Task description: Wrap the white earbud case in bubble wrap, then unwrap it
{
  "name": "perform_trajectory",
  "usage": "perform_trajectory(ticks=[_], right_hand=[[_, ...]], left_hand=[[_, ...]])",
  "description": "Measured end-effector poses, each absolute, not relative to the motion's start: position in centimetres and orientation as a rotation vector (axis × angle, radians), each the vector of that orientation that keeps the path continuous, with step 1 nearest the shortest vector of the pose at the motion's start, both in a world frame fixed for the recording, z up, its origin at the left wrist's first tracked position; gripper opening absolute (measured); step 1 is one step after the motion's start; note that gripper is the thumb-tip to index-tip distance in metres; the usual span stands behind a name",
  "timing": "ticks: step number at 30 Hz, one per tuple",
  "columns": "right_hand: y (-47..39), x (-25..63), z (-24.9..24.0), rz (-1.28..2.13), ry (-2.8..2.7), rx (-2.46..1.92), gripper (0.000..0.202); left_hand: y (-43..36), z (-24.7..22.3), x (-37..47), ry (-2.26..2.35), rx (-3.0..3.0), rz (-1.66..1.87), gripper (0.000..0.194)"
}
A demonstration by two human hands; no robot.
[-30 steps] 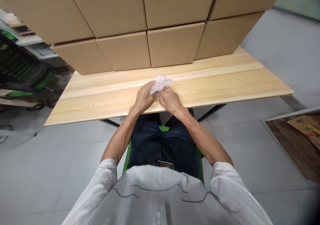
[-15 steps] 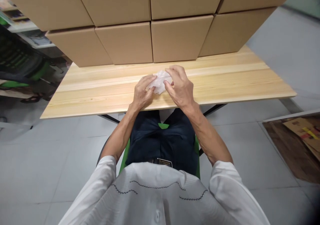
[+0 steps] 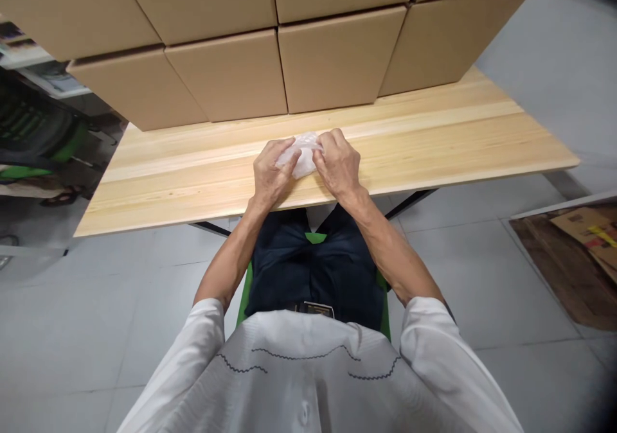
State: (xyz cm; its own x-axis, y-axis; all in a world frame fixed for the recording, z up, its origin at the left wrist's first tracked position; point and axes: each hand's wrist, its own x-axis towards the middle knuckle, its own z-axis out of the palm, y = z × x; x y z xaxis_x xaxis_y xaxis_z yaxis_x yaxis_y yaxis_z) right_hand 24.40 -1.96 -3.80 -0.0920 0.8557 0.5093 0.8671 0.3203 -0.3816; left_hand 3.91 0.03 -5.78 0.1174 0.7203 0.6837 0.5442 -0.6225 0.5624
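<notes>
A small crumpled sheet of whitish, translucent plastic wrap [image 3: 304, 157] is held low over the wooden table [image 3: 448, 134], close to its near edge. My left hand [image 3: 274, 166] grips the wrap's left side, thumb and fingers closed on it. On the opposite side, my right hand [image 3: 337, 163] pinches the wrap between curled fingers and thumb. Whether anything lies inside the wrap cannot be made out.
Stacked cardboard boxes [image 3: 340, 60] form a wall along the table's far side. A dark office chair [image 3: 38, 118] with green parts stands at the left. Flattened cardboard [image 3: 588, 234] lies on the floor at the right.
My right hand has closed its fingers onto the wrap, where they were more spread before. The camera view has tilted slightly.
</notes>
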Motion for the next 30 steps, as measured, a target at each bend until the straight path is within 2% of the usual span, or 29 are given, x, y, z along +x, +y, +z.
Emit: perform_trajectory(ticks=[12,19,30], right_hand=[[-1.9,22.4,-4.1,-0.03,-1.946,-1.6,0.025],[-1.2,21.8,-4.7,0.039,-1.904,-1.561,0.052],[-1.7,23.2,-4.6,0.212,-2.056,-1.337,0.07]], left_hand=[[-0.4,-5.5,4.7,1.352,2.148,1.495,0.07],[-0.5,-6.0,4.8,1.309,2.131,1.474,0.076],[-0.2,-6.6,4.0,1.216,2.202,1.372,0.088]])
